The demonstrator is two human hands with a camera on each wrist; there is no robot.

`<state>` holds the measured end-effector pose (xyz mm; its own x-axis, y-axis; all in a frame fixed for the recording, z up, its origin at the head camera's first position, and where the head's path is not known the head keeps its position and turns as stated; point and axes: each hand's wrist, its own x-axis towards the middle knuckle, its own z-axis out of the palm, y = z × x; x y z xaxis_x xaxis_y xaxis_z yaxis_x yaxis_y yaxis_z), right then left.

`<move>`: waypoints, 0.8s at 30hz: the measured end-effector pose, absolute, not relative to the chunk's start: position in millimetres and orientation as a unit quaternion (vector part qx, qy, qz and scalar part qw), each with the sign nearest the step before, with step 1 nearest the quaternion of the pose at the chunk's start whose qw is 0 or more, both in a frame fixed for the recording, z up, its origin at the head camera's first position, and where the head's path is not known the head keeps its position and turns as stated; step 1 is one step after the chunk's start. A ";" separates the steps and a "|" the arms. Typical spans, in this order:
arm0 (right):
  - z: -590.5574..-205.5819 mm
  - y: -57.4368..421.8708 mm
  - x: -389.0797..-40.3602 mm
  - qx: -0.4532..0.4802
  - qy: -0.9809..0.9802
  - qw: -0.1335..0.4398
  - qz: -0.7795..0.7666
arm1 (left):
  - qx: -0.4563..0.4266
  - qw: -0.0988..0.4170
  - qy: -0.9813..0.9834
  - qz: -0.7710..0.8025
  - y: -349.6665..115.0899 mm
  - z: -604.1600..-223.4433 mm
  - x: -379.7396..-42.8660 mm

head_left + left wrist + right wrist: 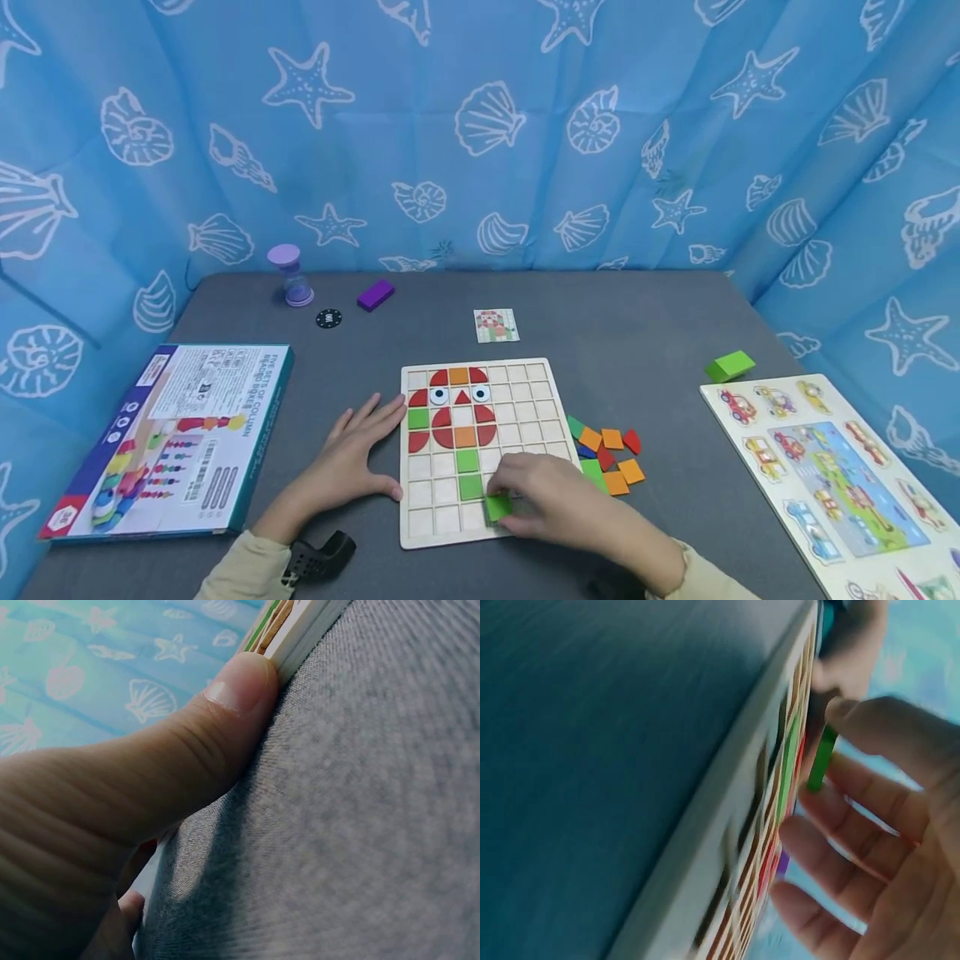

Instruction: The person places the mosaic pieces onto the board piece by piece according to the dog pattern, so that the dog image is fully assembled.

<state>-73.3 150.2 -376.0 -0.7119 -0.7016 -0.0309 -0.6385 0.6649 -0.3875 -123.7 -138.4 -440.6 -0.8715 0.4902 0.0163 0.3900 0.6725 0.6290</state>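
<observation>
A wooden grid board (521, 417) lies on the grey table, with red, orange and green tiles and two round eye pieces set in its upper left part. My left hand (352, 457) rests at the board's left edge, fingers spread and thumb against its side; the left wrist view shows that thumb (225, 705) touching the rim. Over the board's lower middle my right hand (555, 502) pinches a green square tile (823, 759) between thumb and fingertip. Two green tiles (468, 473) sit in a column just above it. Some lower cells are hidden by the right hand.
Loose coloured tiles (615, 482) lie right of the board. A picture card (496, 326) is behind it. A boxed toy (202, 442) lies left, a vehicle puzzle (832, 475) right. At the back stand an hourglass (292, 279), black disc (328, 318) and purple block (376, 295); a green block (730, 367) is right.
</observation>
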 end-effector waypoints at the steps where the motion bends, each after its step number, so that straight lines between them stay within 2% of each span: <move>1: -376.4 143.2 -73.3 -0.382 0.905 0.084 -0.167 | 0.241 0.076 0.911 0.326 -138.6 -440.7 -123.6; 7: -382.6 125.1 -70.6 -0.405 0.906 0.037 -0.120 | 0.240 0.075 0.910 0.328 -139.0 -441.5 -123.8; 17: -386.8 118.2 -67.0 -0.405 0.908 0.019 -0.103 | 0.238 0.078 0.913 0.321 -139.3 -440.9 -125.1; 22: -381.9 129.4 -67.9 -0.388 0.915 0.004 -0.110 | 0.236 0.079 0.914 0.320 -138.6 -440.8 -124.8; 24: -378.1 144.4 -71.6 -0.359 0.926 -0.021 -0.112 | 0.236 0.081 0.914 0.319 -138.1 -440.5 -124.9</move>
